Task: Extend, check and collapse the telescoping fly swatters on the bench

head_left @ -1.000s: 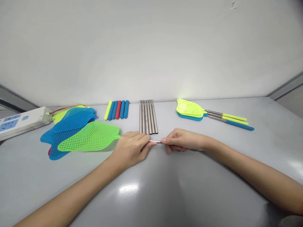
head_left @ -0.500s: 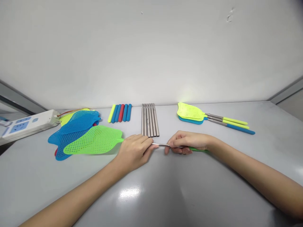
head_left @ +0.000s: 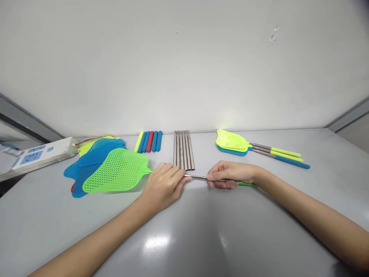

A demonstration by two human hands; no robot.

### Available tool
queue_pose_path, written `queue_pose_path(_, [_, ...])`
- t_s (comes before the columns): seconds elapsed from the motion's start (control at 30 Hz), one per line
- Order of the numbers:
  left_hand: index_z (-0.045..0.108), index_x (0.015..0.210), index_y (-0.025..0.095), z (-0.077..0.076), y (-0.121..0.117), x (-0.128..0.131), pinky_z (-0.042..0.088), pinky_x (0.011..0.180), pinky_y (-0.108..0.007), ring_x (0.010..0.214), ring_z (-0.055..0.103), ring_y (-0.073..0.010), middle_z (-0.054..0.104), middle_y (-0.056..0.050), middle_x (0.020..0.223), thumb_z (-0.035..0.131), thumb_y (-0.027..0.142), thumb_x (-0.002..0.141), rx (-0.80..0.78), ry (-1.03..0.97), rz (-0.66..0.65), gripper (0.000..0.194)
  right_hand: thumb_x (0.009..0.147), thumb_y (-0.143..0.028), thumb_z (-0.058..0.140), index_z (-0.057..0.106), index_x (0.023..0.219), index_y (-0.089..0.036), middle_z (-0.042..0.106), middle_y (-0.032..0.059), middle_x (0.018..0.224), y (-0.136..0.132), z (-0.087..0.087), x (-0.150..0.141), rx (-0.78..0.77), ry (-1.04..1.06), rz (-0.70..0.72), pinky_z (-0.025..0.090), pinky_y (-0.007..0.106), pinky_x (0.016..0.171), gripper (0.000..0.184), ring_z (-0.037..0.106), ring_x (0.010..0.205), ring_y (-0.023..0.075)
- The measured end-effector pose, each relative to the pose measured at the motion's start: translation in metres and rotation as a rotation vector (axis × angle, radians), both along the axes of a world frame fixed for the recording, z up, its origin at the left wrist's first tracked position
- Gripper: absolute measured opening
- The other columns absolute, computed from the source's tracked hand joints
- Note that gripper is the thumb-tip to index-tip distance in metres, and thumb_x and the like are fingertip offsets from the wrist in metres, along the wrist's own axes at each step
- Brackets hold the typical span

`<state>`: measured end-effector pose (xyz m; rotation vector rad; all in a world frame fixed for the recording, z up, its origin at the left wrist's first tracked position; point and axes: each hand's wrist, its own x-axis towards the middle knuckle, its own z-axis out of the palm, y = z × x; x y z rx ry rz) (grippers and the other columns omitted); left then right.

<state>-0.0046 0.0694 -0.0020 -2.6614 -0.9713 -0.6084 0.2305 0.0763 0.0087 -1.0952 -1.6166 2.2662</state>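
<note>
A green fly swatter (head_left: 118, 171) lies crosswise between my two hands, its perforated head to the left. My left hand (head_left: 165, 182) is closed over the metal rod just behind that head. Farther along, my right hand (head_left: 227, 175) wraps round the rod and handle, with the green grip poking out toward the wrist. A thin stretch of bare rod shows between the hands. Beyond them several metal tubes (head_left: 184, 150) lie side by side, close to my left fingers.
Blue swatter heads (head_left: 77, 173) are piled at left beside a white power strip (head_left: 46, 156). Several coloured grips (head_left: 149, 141) lie in a row near the wall. At right rest swatters with yellow handles (head_left: 285, 154) and one blue handle (head_left: 294, 162).
The right hand has shifted slightly right along the swatter, and its fingers have drawn in closer. The left hand keeps its hold. The whole view has tipped a little upward.
</note>
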Motion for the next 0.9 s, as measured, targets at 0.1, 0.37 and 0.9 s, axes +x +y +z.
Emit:
queue_pose_path(0.1, [0.058, 0.077, 0.016, 0.0, -0.003, 0.001, 0.032, 0.058, -0.028, 0.061, 0.043, -0.0144, 0.054, -0.001, 0.061, 0.044, 0.026, 0.083, -0.022, -0.015, -0.021, 0.018, 0.078, -0.038, 0.051, 0.058, 0.075, -0.01, 0.041, -0.0048, 0.051, -0.001, 0.0, -0.002, 0.017, -0.011, -0.003, 0.015, 0.018, 0.032, 0.029, 0.026, 0.037, 0.003])
queue_pose_path(0.37, [0.056, 0.085, 0.017, -0.002, -0.019, 0.011, 0.035, 0.056, -0.026, 0.062, 0.047, -0.0126, 0.057, -0.002, 0.071, 0.042, 0.021, 0.084, -0.034, -0.051, -0.097, 0.015, 0.074, -0.042, 0.054, 0.059, 0.07, -0.011, 0.036, -0.0059, 0.049, -0.014, 0.008, -0.017, 0.08, -0.07, -0.06, 0.016, 0.016, 0.032, 0.032, 0.027, 0.039, 0.0032])
queue_pose_path(0.9, [0.051, 0.067, 0.018, -0.001, -0.024, 0.011, 0.026, 0.049, -0.027, 0.05, 0.039, -0.0118, 0.048, 0.002, 0.054, 0.039, 0.012, 0.08, 0.073, 0.039, -0.092, 0.019, 0.078, -0.044, 0.049, 0.063, 0.083, -0.013, 0.03, -0.0069, 0.049, -0.027, 0.011, -0.031, 0.221, -0.089, -0.033, 0.022, 0.016, 0.035, 0.035, 0.028, 0.042, 0.005])
